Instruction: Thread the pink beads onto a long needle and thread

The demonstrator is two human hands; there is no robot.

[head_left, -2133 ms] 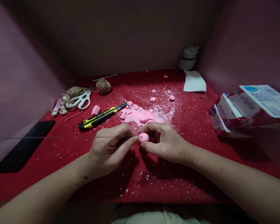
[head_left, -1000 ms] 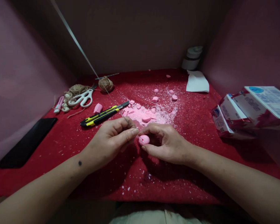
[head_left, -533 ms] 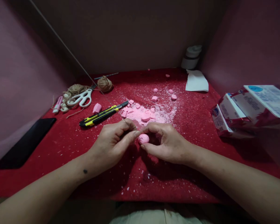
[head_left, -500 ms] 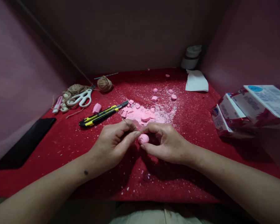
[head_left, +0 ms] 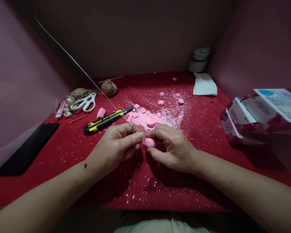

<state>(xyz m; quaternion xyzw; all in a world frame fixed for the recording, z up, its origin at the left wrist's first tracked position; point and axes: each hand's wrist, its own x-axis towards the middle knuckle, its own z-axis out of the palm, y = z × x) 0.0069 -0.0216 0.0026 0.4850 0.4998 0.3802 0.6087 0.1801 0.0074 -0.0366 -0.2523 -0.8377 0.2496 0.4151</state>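
Rounded pink piece [head_left: 150, 142] up off the red surface [head_left: 75, 142], held over its middle, toward the near edge. Right hand [head_left: 174, 149] grips it, bent fingers on top, thumb below. Left hand [head_left: 120, 140] just beside it, thumb and fingers pinched on a thin wire [head_left: 75, 61] that slants up toward the far left corner. Can't tell if the wire tip is in the piece or only against it; fingers hide that. Progress: outside looks mostly rounded off, left face has dark marks too small to call a hole, so the wire work seems partway at best. Pink crumbs [head_left: 145, 120] and offcuts heaped past the hands, likely from shaping. More small pink pieces [head_left: 160, 103] scattered toward the far edge, some rounded, some rough. Blocky pink chunk [head_left: 101, 113] on the left side looks hardly worked. Box cutter [head_left: 108, 119] lies beside it, not in use, blade out toward the crumbs. Scissors [head_left: 84, 101] and twine ball [head_left: 109, 87] by the far left corner, both untouched. Boxes [head_left: 278, 103] along the right edge. What's left on the piece: can't tell.
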